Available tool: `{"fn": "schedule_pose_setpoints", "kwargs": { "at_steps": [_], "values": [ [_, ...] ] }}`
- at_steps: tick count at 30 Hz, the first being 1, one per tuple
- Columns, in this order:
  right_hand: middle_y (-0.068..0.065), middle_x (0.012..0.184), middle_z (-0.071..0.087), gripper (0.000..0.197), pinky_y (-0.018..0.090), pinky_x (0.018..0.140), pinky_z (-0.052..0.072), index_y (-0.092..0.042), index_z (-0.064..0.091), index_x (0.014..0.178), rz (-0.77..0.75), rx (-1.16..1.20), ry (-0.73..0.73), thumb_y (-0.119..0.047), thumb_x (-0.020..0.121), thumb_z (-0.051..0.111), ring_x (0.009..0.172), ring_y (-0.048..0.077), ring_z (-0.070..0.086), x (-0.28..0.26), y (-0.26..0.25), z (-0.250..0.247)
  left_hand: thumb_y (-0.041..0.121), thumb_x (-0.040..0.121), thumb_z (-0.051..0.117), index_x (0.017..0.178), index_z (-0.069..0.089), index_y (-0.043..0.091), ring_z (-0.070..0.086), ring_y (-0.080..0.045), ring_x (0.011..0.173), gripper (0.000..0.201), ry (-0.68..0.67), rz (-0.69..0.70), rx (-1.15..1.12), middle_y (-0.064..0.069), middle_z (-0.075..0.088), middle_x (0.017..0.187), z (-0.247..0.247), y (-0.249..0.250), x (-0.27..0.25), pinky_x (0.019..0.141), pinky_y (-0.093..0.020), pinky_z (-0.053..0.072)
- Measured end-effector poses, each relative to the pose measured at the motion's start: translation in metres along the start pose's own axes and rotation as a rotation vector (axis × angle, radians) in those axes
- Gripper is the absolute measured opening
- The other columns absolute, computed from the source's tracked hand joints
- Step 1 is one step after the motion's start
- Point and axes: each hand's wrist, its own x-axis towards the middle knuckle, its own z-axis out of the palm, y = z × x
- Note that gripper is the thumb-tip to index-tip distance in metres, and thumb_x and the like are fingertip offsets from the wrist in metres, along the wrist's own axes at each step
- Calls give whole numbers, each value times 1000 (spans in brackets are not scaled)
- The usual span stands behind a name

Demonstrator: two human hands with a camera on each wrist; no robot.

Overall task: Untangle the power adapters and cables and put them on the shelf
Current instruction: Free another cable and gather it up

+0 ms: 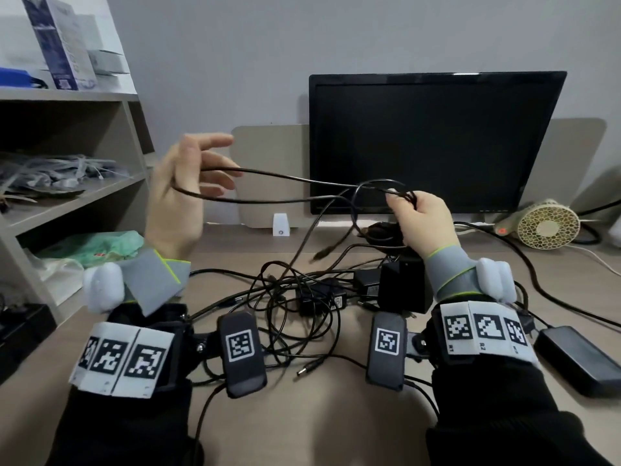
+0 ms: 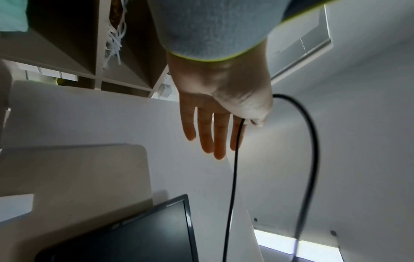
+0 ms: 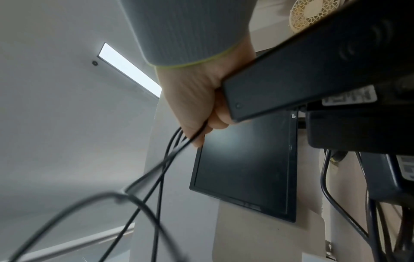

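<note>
Two hands, one cable loop raised over the tangle

Two bare hands are lifted above the surface (image 1: 336,432), with a black cable (image 1: 268,174) stretched between them in front of a dark monitor (image 1: 433,142). The left hand (image 1: 181,196) is raised near the shelf (image 1: 77,193); in the left wrist view its fingers (image 2: 207,134) are nearly straight and spread, and the cable's bend hooks round the thumb side of the hand and runs along the index finger. Whether the thumb presses it against that finger cannot be told. The right hand (image 1: 421,222) has its fingers curled tightly round a bunch of cable strands, and in the right wrist view those strands come out below its fist (image 3: 197,106) beside a black power adapter (image 3: 313,67) that lies close against the hand.

Below, a tangle of black cables (image 1: 285,307) lies on the surface, mixed with several small black adapters (image 1: 322,297). A larger black adapter (image 1: 581,359) lies on the surface by the right sleeve, apart from the heap. A barrel plug (image 1: 307,368) rests on the surface near the person. A small cream fan (image 1: 547,227) lies to the right of the monitor. The shelf holds boxes on top, pale cable ties in the middle and a green bag lower down.
</note>
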Motion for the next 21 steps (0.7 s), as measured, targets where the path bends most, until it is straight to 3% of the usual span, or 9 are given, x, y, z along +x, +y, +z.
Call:
{"fn": "schedule_pose_setpoints", "kwargs": {
  "at_steps": [3, 5, 9, 12, 14, 15, 17, 19, 21],
  "values": [
    [1, 58, 37, 38, 34, 60, 36, -17, 39, 59, 73, 31, 7, -32, 89, 56, 59, 22, 40, 1, 2, -6, 34, 95, 40, 88, 65, 29, 60, -4, 64, 26, -66, -14, 123, 15, 67, 69, -9, -18, 4, 59, -17, 43],
    [1, 58, 34, 34, 31, 54, 33, -18, 41, 57, 111, 107, -35, -30, 84, 59, 55, 19, 36, -1, 0, -10, 27, 97, 44, 82, 65, 26, 59, -1, 59, 26, -159, -87, 186, 16, 68, 66, -10, -36, 1, 56, -14, 44],
    [4, 62, 30, 33, 30, 52, 30, -18, 45, 64, 159, 175, -38, -46, 71, 60, 56, 19, 31, -6, -2, -16, 28, 102, 37, 82, 64, 19, 64, 2, 60, 35, -150, -307, 213, 15, 69, 62, -15, -61, -11, 58, -21, 44],
    [3, 61, 31, 41, 29, 54, 31, -15, 41, 66, 159, 141, 4, -48, 84, 60, 56, 20, 33, -5, 1, -19, 37, 100, 38, 89, 65, 23, 65, -9, 68, 33, -238, -465, 227, 6, 72, 72, -18, -65, -15, 64, -25, 43],
    [-1, 55, 29, 49, 31, 57, 31, -17, 31, 56, 125, 61, 38, -43, 88, 58, 55, 20, 33, -3, 2, -18, 27, 95, 53, 93, 63, 26, 61, -15, 74, 10, -416, -486, 292, -2, 69, 86, -13, -65, -18, 67, -21, 47],
    [-2, 54, 28, 51, 31, 59, 30, -18, 29, 54, 104, 28, 46, -40, 88, 59, 55, 19, 33, -3, 2, -17, 17, 88, 64, 94, 61, 27, 61, -16, 76, 12, -518, -483, 335, -4, 67, 89, -12, -66, -20, 68, -16, 49],
    [-2, 52, 29, 50, 31, 57, 29, -18, 29, 52, 68, -11, 34, -35, 88, 60, 54, 18, 32, -3, 1, -13, -4, 75, 73, 96, 60, 29, 61, -19, 83, 41, -663, -480, 376, -5, 65, 93, -10, -72, -21, 74, -15, 51],
    [-2, 52, 31, 48, 31, 53, 29, -16, 31, 54, 36, -61, 1, -34, 89, 59, 52, 16, 33, -4, -3, -8, -24, 72, 58, 93, 59, 31, 61, -22, 95, 59, -611, -415, 442, -2, 65, 97, -11, -73, -18, 86, -24, 51],
    [-1, 53, 31, 47, 30, 52, 29, -15, 32, 55, 5, -97, -27, -33, 90, 57, 52, 15, 33, -5, -7, -3, -27, 68, 38, 87, 58, 30, 59, -21, 96, 64, -444, -312, 466, 1, 63, 96, -10, -69, -13, 87, -25, 46]
  ]
}}
